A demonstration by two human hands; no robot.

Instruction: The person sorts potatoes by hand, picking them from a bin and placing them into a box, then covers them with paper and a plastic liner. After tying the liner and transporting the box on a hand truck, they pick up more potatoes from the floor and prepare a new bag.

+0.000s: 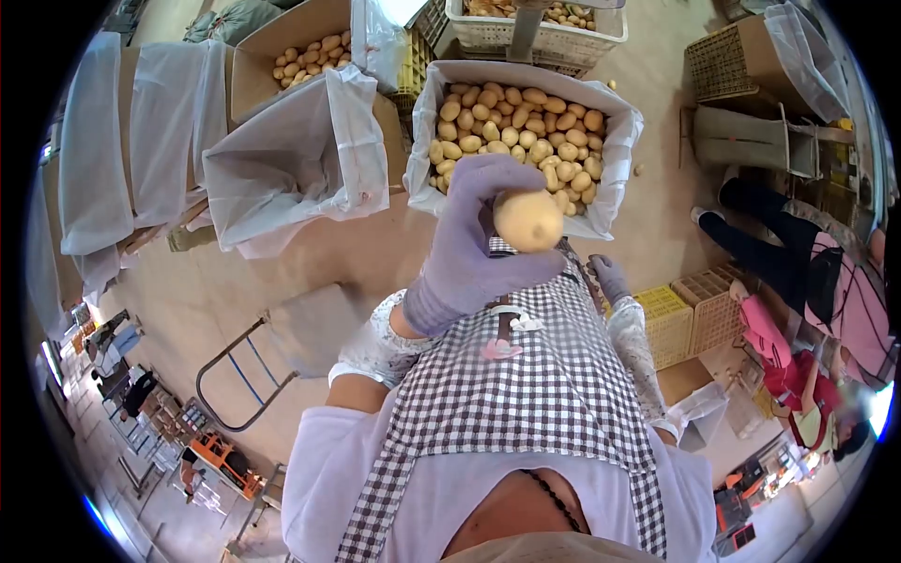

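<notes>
My left hand, in a purple glove, is raised close to the camera and grips a pale yellow potato at its fingertips. Below and ahead stands a plastic-lined box filled with several potatoes. My right hand, also gloved in purple, hangs low beside my checked apron; it is small in view and its fingers look loosely curled, with nothing visible in them.
An empty plastic-lined box stands to the left, with a cardboard box of potatoes behind it. A white crate of potatoes is at the top. Yellow crates and a seated person in pink are at right. A hand truck lies at left.
</notes>
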